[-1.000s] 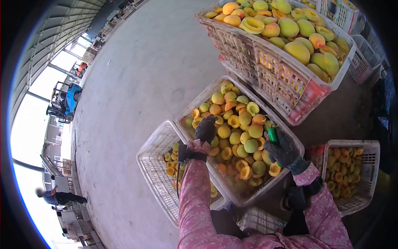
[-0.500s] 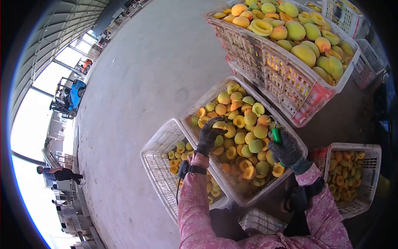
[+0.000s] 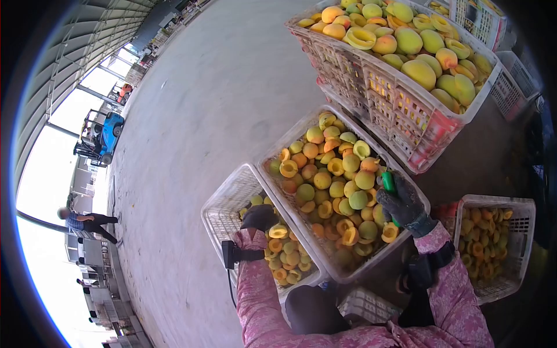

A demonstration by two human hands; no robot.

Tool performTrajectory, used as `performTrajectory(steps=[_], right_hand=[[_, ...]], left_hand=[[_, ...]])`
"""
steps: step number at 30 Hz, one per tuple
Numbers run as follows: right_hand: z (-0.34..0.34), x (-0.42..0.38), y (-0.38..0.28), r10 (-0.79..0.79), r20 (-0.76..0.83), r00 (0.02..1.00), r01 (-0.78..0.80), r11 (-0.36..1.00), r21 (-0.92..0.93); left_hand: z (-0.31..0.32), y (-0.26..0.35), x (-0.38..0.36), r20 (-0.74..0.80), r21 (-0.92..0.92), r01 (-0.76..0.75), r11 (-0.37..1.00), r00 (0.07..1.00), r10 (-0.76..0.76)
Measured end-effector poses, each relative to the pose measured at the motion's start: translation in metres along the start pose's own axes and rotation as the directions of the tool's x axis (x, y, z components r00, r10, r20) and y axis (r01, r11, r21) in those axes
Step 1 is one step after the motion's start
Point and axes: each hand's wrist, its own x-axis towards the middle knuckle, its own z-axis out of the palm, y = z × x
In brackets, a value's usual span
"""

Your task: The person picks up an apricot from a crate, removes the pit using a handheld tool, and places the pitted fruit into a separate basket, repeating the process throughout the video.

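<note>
Tool [image 3: 387, 184], green-handled, sits in the right hand [image 3: 404, 206] at centre right of the frame, over the right rim of the middle crate [image 3: 348, 272]. Its long axis runs near-vertical in the frame, tilted slightly, upper end toward the top left. The working end is not visible. Gloved fingers are wrapped tight round the handle.

Left hand [image 3: 259, 217], gloved, is at lower centre, over the left crate [image 3: 223, 217]. It is curled downward above the halved fruit [image 3: 278, 232] there; whether it grips a piece cannot be told.

Middle crate holds yellow-green fruit, whole and halved, piled high. Left crate is partly filled with halves. A third crate [image 3: 510, 272] at lower right holds orange halves. A tall stacked crate [image 3: 429, 122] at upper right is heaped with larger fruit.

Concrete floor [image 3: 197, 116] fills the upper left. A blue forklift [image 3: 104, 136] stands at the left edge; another person [image 3: 87, 220] is below it, well apart.
</note>
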Motion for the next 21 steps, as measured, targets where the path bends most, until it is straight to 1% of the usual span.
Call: performTrajectory(steps=[1,2,3,5,7,8,9,10,11,12,13,14,15,16,17,18,19,21], right_hand=[[0.001,-0.001,-0.008,0.004,-0.004,1.000,-0.004,1.000,-0.002],[0.004,0.000,-0.022,0.112,-0.009,0.994,-0.112,0.992,0.058],[0.006,0.002,-0.029,0.217,-0.010,0.976,-0.215,0.969,0.118],[0.005,0.003,-0.026,0.239,-0.005,0.971,-0.237,0.966,0.108],[0.003,0.003,-0.018,0.261,0.003,0.965,-0.260,0.961,0.093],[0.001,0.004,-0.011,0.203,0.007,0.979,-0.203,0.979,0.018],[-0.003,0.004,-0.007,0.145,0.015,0.989,-0.144,0.988,-0.057],[-0.005,0.005,-0.008,0.112,0.023,0.993,-0.109,0.989,-0.095],[-0.010,0.007,0.004,0.115,0.018,0.993,-0.113,0.988,-0.101],[-0.015,0.010,0.022,-0.154,0.053,0.987,0.163,0.935,-0.315],[-0.018,0.009,0.036,-0.395,0.145,0.907,0.413,0.767,-0.491],[-0.012,0.006,0.005,-0.006,0.034,0.999,0.010,0.990,-0.142],[-0.011,0.006,0.004,-0.007,0.036,0.999,0.012,0.991,-0.134],[-0.010,0.006,0.003,0.060,0.025,0.998,-0.057,0.993,-0.104],[-0.009,0.005,0.003,0.130,0.017,0.991,-0.129,0.989,-0.075],[-0.008,0.004,0.004,0.132,0.021,0.991,-0.130,0.989,-0.074],[-0.008,0.004,0.006,0.132,0.033,0.991,-0.129,0.988,-0.082],[-0.007,0.005,0.016,0.128,0.046,0.991,-0.123,0.988,-0.090]], left_hand=[[-0.009,0.017,0.002,0.004,0.000,-0.004,1.000,1.000,0.004],[-0.020,0.039,0.009,-0.109,-0.089,0.086,0.992,0.989,-0.096],[-0.027,0.059,0.019,-0.213,-0.187,0.162,0.969,0.956,-0.201],[-0.008,0.088,0.057,-0.339,-0.296,-0.058,0.954,0.940,-0.048],[0.012,0.127,0.084,-0.503,-0.216,-0.107,0.971,0.864,-0.017],[0.027,0.134,0.102,-0.505,-0.220,-0.114,0.969,0.863,-0.013],[0.046,0.137,0.123,-0.579,-0.147,-0.056,0.987,0.814,-0.040],[0.049,0.144,0.129,-0.649,-0.081,0.010,0.997,0.758,-0.060],[0.054,0.146,0.130,-0.647,-0.085,0.003,0.996,0.760,-0.058],[0.050,0.149,0.119,-0.646,-0.130,-0.034,0.991,0.761,-0.058],[0.047,0.148,0.107,-0.643,-0.172,-0.068,0.983,0.764,-0.060],[0.049,0.139,0.104,-0.736,-0.116,-0.271,0.955,0.669,0.100],[0.052,0.133,0.099,-0.736,-0.111,-0.266,0.958,0.669,0.100],[0.056,0.128,0.094,-0.687,-0.338,-0.340,0.878,0.727,0.017],[0.053,0.128,0.085,-0.615,-0.549,-0.384,0.742,0.787,-0.048],[0.056,0.128,0.081,-0.620,-0.641,-0.439,0.629,0.779,-0.088],[0.046,0.132,0.069,-0.623,-0.640,-0.438,0.632,0.777,-0.091],[0.024,0.144,0.040,-0.737,-0.621,-0.615,0.487,0.670,-0.095]])
